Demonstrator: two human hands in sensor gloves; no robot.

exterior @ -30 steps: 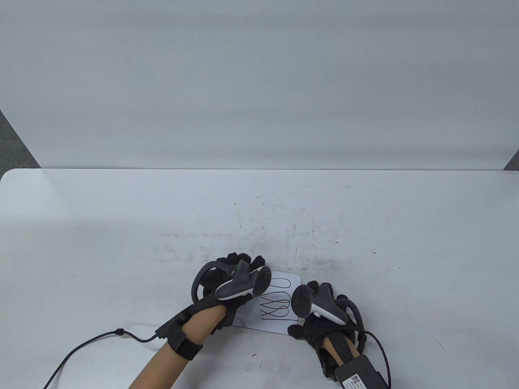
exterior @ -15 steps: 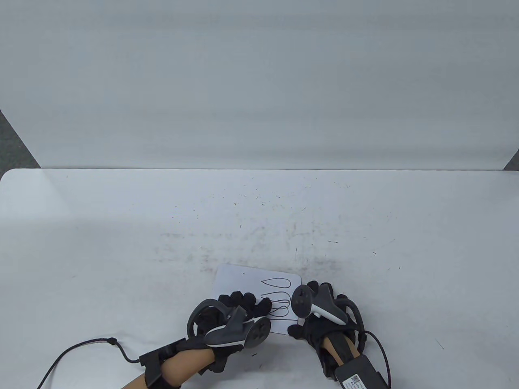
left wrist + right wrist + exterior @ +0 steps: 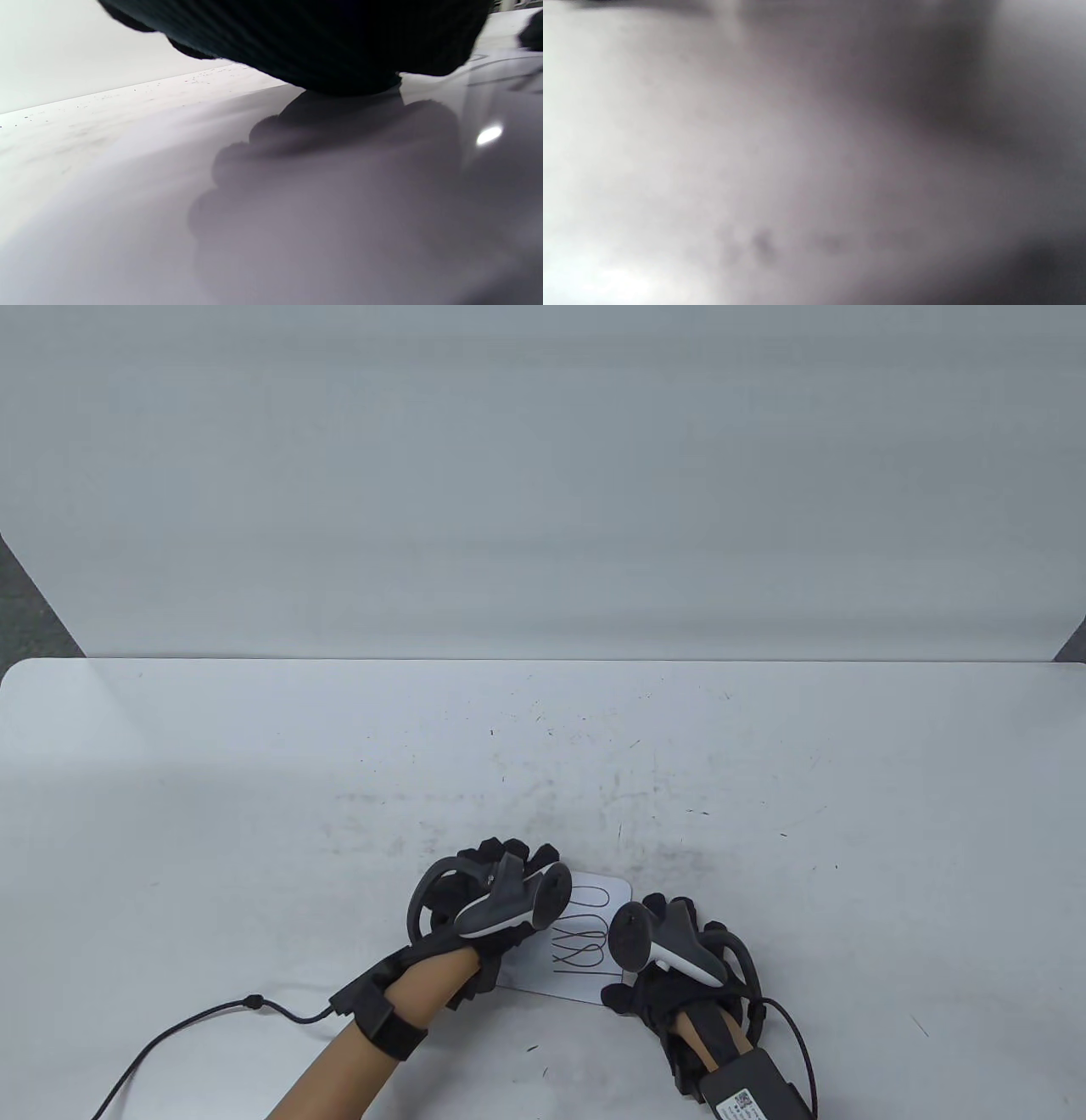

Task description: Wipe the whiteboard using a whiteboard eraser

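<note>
A small white whiteboard lies flat near the table's front edge, with dark pen loops and crosses on its right half. My left hand is curled over the board's left half and presses down on it. The whiteboard eraser is hidden under that hand. In the left wrist view only a dark mass touches the glossy board. My right hand holds the board's right edge, with fingers at its near right corner. The right wrist view is a grey blur.
The white table carries old smudges and small specks behind the board. A grey backdrop panel stands along the far edge. A black cable trails left from my left wrist, and another loops by my right forearm.
My left hand slid toward me across the board's left half, then back away to the far left part. The right hand and the board have stayed put.
</note>
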